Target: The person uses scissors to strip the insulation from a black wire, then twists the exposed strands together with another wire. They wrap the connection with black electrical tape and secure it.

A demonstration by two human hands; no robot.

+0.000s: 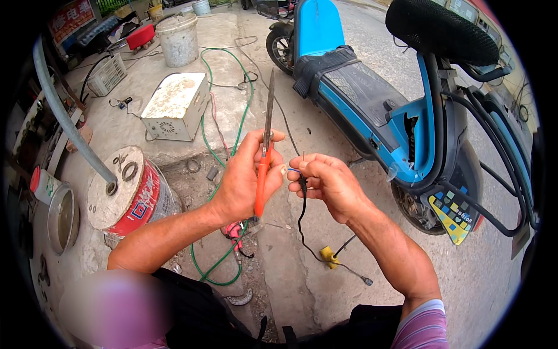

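My left hand [237,180] is closed round the orange-red handles of a pair of long-bladed scissors [269,104]. The dark blades point up and away from me, seemingly together. To its right, my right hand [334,185] pinches the end of a black cable [303,212], where a short blue wire shows between the fingertips. A dark line runs behind the hand toward the far ground; whether it joins this cable I cannot tell. From the hand the cable hangs down and reaches a small plug [367,281] low over the ground. The two hands are close together but apart.
A blue electric scooter [372,110] stands at the right. On the left are a grey metal box [174,107], a red-and-white drum [125,195] with a pipe in it, and a white bucket [177,41]. A green hose [251,99] loops across the ground near a yellow piece [329,256].
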